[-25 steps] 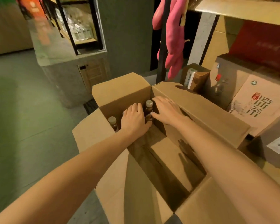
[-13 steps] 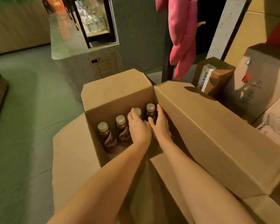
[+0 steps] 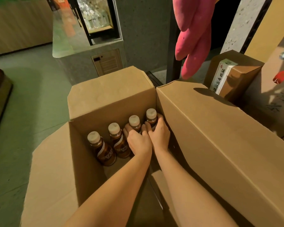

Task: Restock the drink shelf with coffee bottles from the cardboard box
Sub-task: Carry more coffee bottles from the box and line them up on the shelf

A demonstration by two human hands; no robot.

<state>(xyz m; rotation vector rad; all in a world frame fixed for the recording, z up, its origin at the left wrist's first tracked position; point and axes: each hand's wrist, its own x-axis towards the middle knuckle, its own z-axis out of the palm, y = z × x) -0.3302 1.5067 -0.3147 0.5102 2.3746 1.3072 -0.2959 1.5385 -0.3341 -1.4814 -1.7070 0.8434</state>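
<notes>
Down in the open cardboard box (image 3: pixel 111 102), four coffee bottles (image 3: pixel 105 149) are standing in a row. The left hand (image 3: pixel 138 143) is gripping the third bottle (image 3: pixel 134 122), fingers curled round its shoulder; the right hand (image 3: pixel 160 136) is clasping the end bottle (image 3: pixel 151 117) beside it, against the box wall.

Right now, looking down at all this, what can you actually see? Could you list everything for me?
cardboard box: one, brown, centre, flaps open
coffee bottles: four, dark brown with white caps, standing in a row inside the box
small labelled carton: one, brown with a white label, right of the box
large carton: at least one, brown, far right
plush toy: pink, count unclear, hanging at upper right
display cabinet: one, black-framed, clear bottles inside, upper left
left hand: fingers curled round the third bottle from the left
right hand: fingers curled round the rightmost bottle
</notes>
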